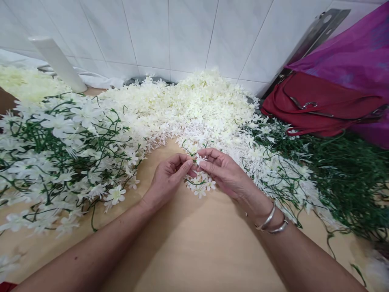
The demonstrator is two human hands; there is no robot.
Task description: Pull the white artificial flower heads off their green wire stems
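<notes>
My right hand (225, 170) pinches a small white artificial flower (199, 159) between thumb and fingers. Close against it, my left hand (170, 174) is closed with thumb and forefinger together on what looks like the flower's green stem, mostly hidden by the fingertips. Below the fingers hangs or lies a sprig of white flowers (199, 187); I cannot tell whether it joins the held one. Just beyond the hands spreads a big heap of loose white and cream blossoms (209, 101).
Flowered green-stemmed sprigs (63, 150) are piled at left. Bare green stems (343, 174) lie in a mass at right. A red handbag (322, 101) and a purple bag (349, 61) stand behind them. A white roll (59, 65) leans near the tiled wall (188, 32). Everything rests on a tan table (194, 251).
</notes>
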